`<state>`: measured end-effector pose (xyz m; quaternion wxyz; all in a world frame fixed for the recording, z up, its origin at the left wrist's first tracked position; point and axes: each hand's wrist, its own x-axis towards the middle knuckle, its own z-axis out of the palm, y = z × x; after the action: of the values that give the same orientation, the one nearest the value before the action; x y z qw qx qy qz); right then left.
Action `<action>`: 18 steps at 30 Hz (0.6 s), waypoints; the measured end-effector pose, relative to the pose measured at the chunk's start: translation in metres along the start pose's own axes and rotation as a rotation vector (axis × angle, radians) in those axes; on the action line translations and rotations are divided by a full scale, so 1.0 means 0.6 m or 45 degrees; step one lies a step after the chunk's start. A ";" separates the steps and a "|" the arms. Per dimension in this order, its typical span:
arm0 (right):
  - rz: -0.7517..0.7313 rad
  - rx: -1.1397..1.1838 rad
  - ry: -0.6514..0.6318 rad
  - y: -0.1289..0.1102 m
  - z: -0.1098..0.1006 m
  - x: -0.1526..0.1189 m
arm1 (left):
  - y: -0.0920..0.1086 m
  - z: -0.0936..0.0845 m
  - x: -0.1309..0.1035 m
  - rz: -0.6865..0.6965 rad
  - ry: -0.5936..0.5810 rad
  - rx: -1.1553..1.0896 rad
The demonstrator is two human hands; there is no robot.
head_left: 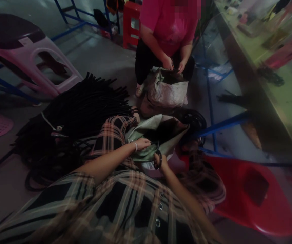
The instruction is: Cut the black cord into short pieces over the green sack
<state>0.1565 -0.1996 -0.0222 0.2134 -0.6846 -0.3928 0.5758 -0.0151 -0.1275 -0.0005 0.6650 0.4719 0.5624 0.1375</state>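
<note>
A pale green sack (146, 125) stands open between my knees, its inside dark. Over its near edge, my left hand (142, 143) is closed with its fingers pinched round something small and dark that I cannot make out. My right hand (161, 162) grips black-handled scissors (158, 158), whose blades point up toward my left fingertips. To my left lies a big bundle of black cords (84, 105), with a pale tie (47, 121) around part of it. More black cords (194, 120) are coiled at the sack's right side.
Across from me sits a person in a pink shirt (166, 34), hands over another sack (168, 93). A pink stool (56, 67) stands left, a red stool (275, 203) right. A green-topped table (285, 91) on blue legs runs along the right.
</note>
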 end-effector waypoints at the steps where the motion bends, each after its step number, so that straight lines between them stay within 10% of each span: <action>1: 0.005 -0.008 0.008 0.002 0.000 0.001 | 0.000 0.000 -0.001 0.001 0.014 0.015; 18: -0.031 -0.020 -0.287 -0.029 -0.009 -0.012 | 0.018 -0.008 -0.016 0.024 -0.005 -0.179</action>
<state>0.1565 -0.1937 -0.0034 0.1695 -0.6124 -0.4270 0.6434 -0.0190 -0.1263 0.0140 0.6963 0.4295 0.5455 0.1819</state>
